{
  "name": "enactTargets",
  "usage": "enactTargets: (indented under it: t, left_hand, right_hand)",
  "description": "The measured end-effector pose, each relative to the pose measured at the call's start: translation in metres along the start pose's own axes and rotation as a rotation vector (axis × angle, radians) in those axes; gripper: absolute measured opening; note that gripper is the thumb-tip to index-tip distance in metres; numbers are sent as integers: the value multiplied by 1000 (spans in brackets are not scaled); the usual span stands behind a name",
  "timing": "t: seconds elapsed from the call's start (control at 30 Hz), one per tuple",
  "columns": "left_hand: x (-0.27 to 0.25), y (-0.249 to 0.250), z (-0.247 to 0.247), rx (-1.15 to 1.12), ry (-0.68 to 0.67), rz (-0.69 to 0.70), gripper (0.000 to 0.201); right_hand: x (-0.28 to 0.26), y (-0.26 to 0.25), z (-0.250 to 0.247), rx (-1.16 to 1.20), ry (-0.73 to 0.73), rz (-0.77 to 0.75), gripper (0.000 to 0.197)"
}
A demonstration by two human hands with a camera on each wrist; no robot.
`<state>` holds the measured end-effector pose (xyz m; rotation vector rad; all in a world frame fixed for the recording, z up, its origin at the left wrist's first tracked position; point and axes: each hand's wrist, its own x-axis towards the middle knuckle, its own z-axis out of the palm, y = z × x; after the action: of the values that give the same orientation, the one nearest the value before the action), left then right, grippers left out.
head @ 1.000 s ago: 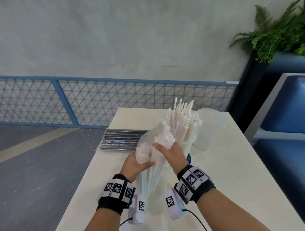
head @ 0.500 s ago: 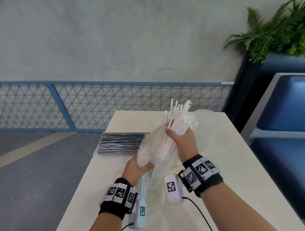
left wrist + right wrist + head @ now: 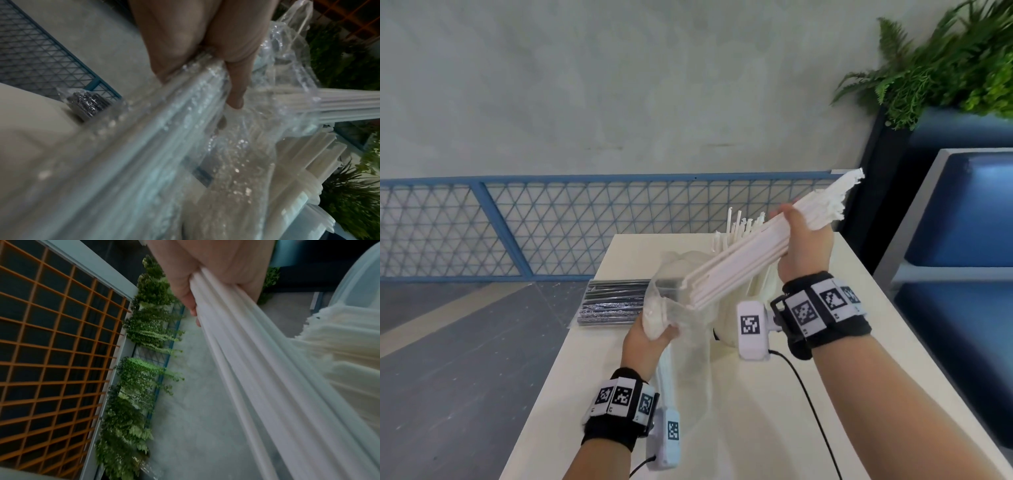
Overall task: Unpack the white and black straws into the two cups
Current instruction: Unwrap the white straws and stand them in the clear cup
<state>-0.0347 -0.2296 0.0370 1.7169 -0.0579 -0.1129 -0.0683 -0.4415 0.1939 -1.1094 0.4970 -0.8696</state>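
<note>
My right hand [image 3: 803, 240] grips a bundle of white straws [image 3: 743, 267] that slants up to the right, its lower ends just clear of the bag's mouth. The same hand [image 3: 205, 288] and bundle [image 3: 246, 353] fill the right wrist view. My left hand [image 3: 654, 329] pinches the clear plastic bag [image 3: 688, 346], which still holds a few white straws; the left wrist view shows this hand [image 3: 226, 81] on the bag [image 3: 267, 113]. Behind the bundle, more white straws [image 3: 739, 229] stand in a cup that is mostly hidden. A sealed pack of black straws [image 3: 613, 301] lies at the table's left edge.
The white table [image 3: 825, 394] ends close on the left and right. A translucent cup rim [image 3: 353, 272] shows beside the filled straws [image 3: 349, 345]. A blue mesh fence [image 3: 517, 222] stands behind, with a planter of ferns [image 3: 945, 68] and blue seats [image 3: 962, 222] on the right.
My right hand has drawn the white straw bundle out of the bag, up and to the right. My left hand kept hold of the bag, which now hangs nearly empty.
</note>
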Motion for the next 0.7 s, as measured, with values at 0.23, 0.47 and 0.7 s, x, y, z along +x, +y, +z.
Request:
enactTargets:
  t: [0.23,0.47,0.7]
  left_hand:
    - [1,4,-1,-82,97,5,37]
    - [4,-4,3,-122,36,-4,76]
    - [5,-2,1,-71,24,18,51]
  right_hand:
    - [12,-26,-1,25,71,-181,31]
    - [8,-5,15,-232,-10,-283,26]
    - [1,33,24,-461,-183,-220,29]
